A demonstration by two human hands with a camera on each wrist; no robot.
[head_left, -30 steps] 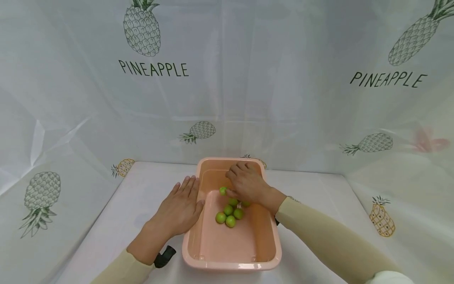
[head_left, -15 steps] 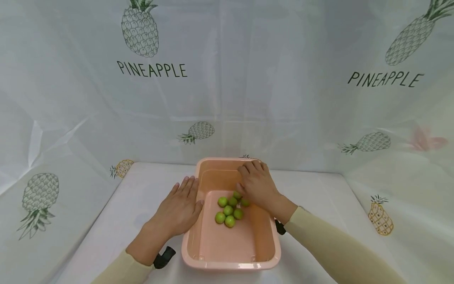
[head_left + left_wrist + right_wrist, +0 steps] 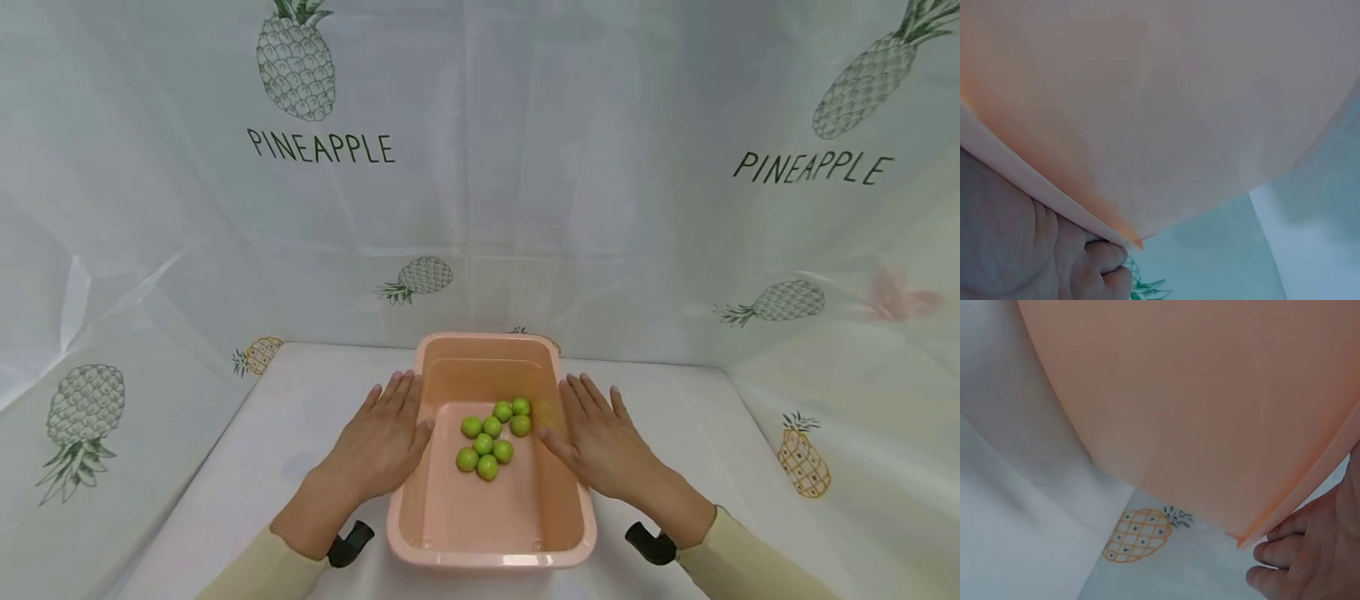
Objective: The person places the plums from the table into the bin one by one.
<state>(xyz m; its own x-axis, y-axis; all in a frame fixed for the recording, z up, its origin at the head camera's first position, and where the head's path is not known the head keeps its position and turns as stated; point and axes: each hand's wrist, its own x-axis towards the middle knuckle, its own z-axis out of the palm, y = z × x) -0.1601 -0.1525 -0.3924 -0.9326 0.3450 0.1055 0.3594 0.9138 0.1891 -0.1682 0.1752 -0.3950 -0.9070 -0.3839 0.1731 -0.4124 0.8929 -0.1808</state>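
Observation:
A peach-coloured plastic basin stands at the middle of the table in the head view. Several small round green fruits lie grouped on its floor, towards the far end and the right wall. Along the left rim rests my left hand, its fingers straight and pointing away, the thumb at the inner edge. My right hand lies on the opposite rim with straight fingers, its thumb reaching over the inside. Both wrist views show the basin's outer wall, with the palm of the left hand and the fingers of the right under the rim.
The table is covered in white, and its back edge meets a pale curtain printed with pineapples, which also hangs at both sides. Black wrist straps show beneath the forearms.
My right hand has left the fruits at the basin's far right and come back to lie along the right rim, its fingers now straight. The left hand stays on the left rim.

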